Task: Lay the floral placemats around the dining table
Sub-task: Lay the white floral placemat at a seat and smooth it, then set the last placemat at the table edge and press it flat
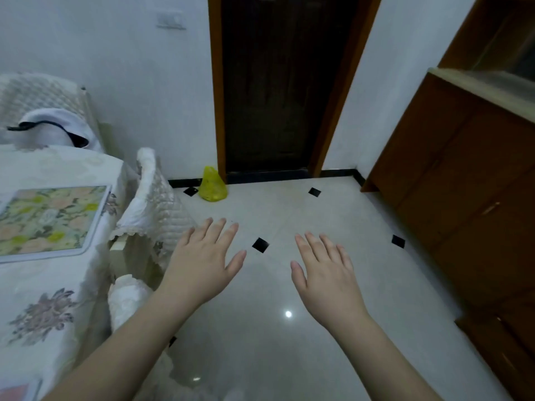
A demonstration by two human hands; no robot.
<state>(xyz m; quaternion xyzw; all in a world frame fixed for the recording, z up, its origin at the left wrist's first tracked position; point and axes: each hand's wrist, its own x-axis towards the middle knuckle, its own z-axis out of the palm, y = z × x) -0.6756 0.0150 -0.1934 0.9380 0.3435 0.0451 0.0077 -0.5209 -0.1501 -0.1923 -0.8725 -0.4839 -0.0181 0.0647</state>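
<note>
A floral placemat (49, 219) with a white border lies flat on the dining table (43, 308), which is draped in a white flowered cloth at the left edge of the view. A corner of another placemat (20, 390) shows at the bottom left. My left hand (202, 261) hovers over the floor to the right of the table, palm down, fingers spread, holding nothing. My right hand (325, 270) hovers beside it, also palm down with fingers apart and holding nothing.
Two chairs with lace covers (153, 204) stand against the table's right side. A yellow plastic bag (212, 185) sits on the floor by a dark doorway (278, 91). A wooden cabinet (469, 180) lines the right wall. A white cap (55, 128) rests at the table's far end.
</note>
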